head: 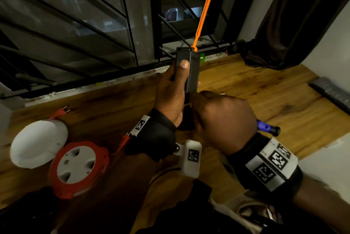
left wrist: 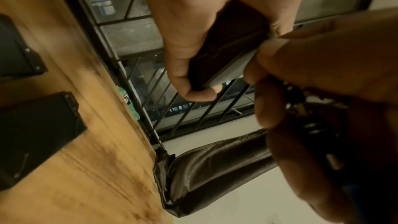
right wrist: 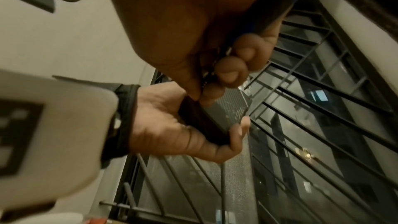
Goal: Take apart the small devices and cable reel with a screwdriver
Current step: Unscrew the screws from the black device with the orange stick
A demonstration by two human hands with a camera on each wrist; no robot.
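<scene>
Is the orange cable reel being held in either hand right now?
No, the orange cable reel lies on the wooden table beside a white dome-shaped device, while the left hand grips a dark slim device.

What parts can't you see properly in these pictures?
- Screwdriver tip: in the head view the right hand covers all but the handle end; the wrist views are too dark and blurred there.
- Near end of the dark device: hidden between the left hand and the right hand.
- Cable reel: blurred in the head view, so its screws cannot be made out.
- White round device: only its plain top shows.
</scene>
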